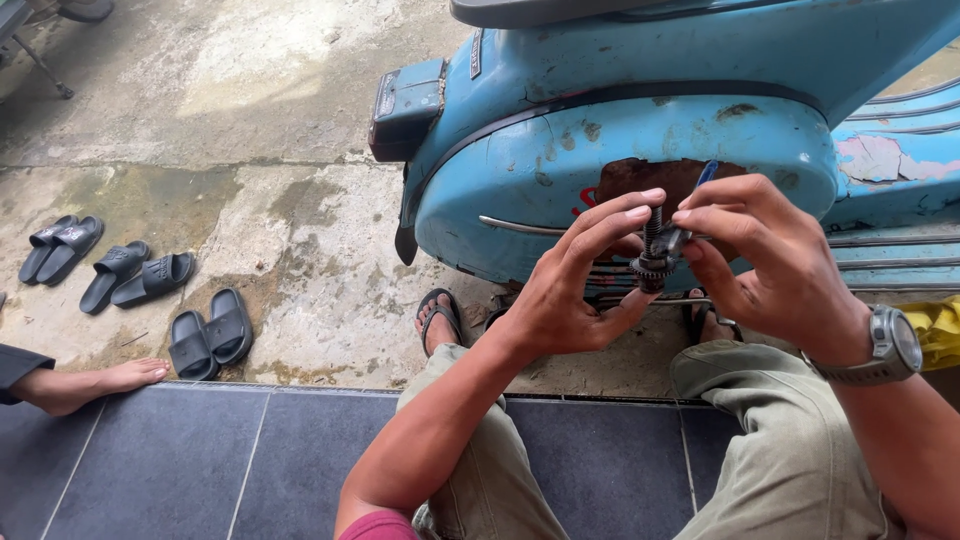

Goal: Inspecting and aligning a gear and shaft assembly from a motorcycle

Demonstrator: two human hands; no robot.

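A small dark metal gear on a threaded shaft [652, 258] sits upright between both hands, raised in front of the worn light-blue scooter body [620, 150] with its rusty patch. The left hand [575, 285] curls around it from the left, thumb below the toothed wheel and fingertips touching the top of the shaft, so its grip is closed on the part. The right hand [765, 260], wearing a grey wristwatch [890, 345], pinches a slim blue-handled tool [700, 185] against the shaft's upper end; its grip is closed on that tool. The person sits on a dark grey tiled step [200, 460], knees in khaki trousers, sandalled feet on the stained concrete floor [250, 120]. Three pairs of black slide sandals [130, 275] lie well apart to the left, near another person's bare foot [90, 382].
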